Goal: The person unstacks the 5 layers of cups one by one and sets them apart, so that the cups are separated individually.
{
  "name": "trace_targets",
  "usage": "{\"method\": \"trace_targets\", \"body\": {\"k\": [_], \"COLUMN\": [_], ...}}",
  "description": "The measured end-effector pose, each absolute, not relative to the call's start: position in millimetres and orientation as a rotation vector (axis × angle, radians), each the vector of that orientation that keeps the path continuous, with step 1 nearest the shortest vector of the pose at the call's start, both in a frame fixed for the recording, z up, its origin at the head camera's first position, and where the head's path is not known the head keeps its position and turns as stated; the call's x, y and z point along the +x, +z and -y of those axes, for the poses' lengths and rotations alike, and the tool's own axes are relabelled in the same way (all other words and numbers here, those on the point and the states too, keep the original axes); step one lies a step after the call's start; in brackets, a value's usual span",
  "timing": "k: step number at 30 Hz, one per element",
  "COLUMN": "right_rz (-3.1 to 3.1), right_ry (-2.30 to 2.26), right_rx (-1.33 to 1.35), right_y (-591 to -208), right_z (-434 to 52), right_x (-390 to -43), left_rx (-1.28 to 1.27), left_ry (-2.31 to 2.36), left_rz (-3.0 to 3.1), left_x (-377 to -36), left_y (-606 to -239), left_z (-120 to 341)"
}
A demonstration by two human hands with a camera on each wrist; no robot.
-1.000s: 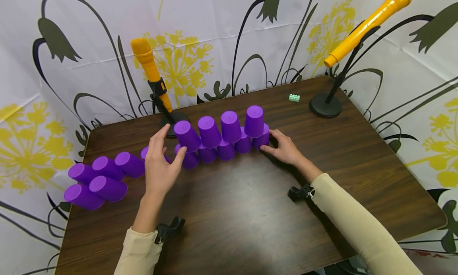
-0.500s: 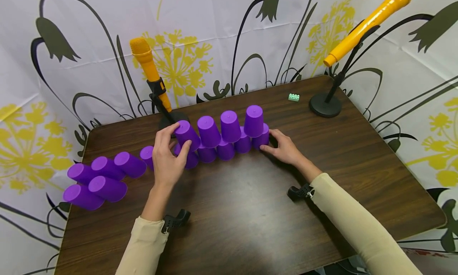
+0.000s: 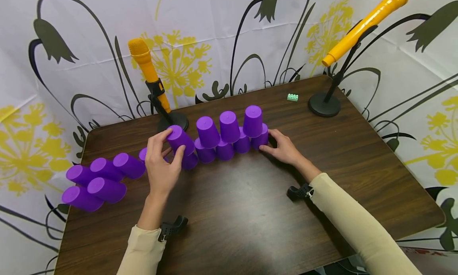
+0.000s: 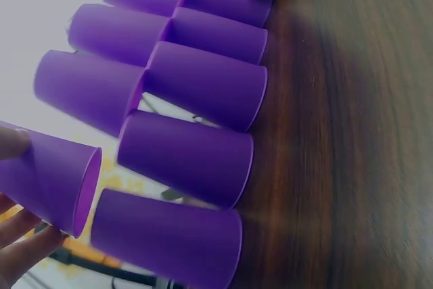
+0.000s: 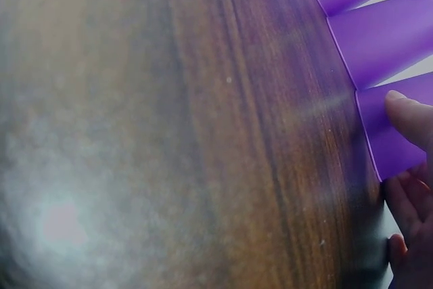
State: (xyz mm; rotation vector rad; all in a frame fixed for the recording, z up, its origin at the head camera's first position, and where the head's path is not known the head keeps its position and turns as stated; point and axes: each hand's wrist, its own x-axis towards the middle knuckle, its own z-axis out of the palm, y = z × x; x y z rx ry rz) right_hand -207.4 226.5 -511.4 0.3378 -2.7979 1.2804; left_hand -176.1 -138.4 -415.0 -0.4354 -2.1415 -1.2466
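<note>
Purple cups stand upside down in a row (image 3: 224,151) on the brown table (image 3: 250,211), with three more (image 3: 229,126) stacked on top. My left hand (image 3: 162,163) grips a tilted purple cup (image 3: 180,139) at the left end of the upper row. In the left wrist view that cup (image 4: 51,174) is held clear of the row below (image 4: 186,157). My right hand (image 3: 282,147) rests against the rightmost bottom cup (image 3: 262,139); its thumb (image 5: 409,116) lies on the cup's wall (image 5: 389,133).
Several more purple cups (image 3: 103,177) are grouped at the table's left edge. Two yellow microphones on black stands (image 3: 157,92) (image 3: 325,104) stand at the back, with a small green brick (image 3: 292,97) between them. The white flowered backdrop surrounds the table.
My left hand reached the upper row's leftmost cup, closed round it and drew it a little left and toward me. My right hand stayed at the end cup.
</note>
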Motion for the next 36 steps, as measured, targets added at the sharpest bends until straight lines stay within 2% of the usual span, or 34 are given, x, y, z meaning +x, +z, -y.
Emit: {"method": "trace_targets", "body": {"k": [4, 8, 18, 24, 36], "right_rz": [2.796, 2.788, 2.789, 2.797, 2.795], "right_ry": [1.283, 1.291, 1.292, 1.288, 1.273], "right_rx": [0.335, 0.339, 0.334, 0.335, 0.344], "right_y": [-510.9, -510.0, -512.1, -511.4, -512.0], "right_z": [-225.7, -225.3, -225.3, -224.9, -226.0], "right_x": [-207.9, -207.9, -206.3, -206.3, -207.3], "left_rx": [-0.365, -0.272, 0.067, 0.145, 0.214], "left_ry": [-1.228, -1.196, -0.9, -0.794, -0.761], "left_rz": [2.103, 2.057, 2.167, 2.263, 2.334], "left_x": [-147.9, -129.8, -117.3, -116.3, -121.9], "left_y": [-396.6, -397.1, -457.5, -473.4, -478.8], "left_z": [149.3, 174.0, 249.7, 258.8, 256.3]}}
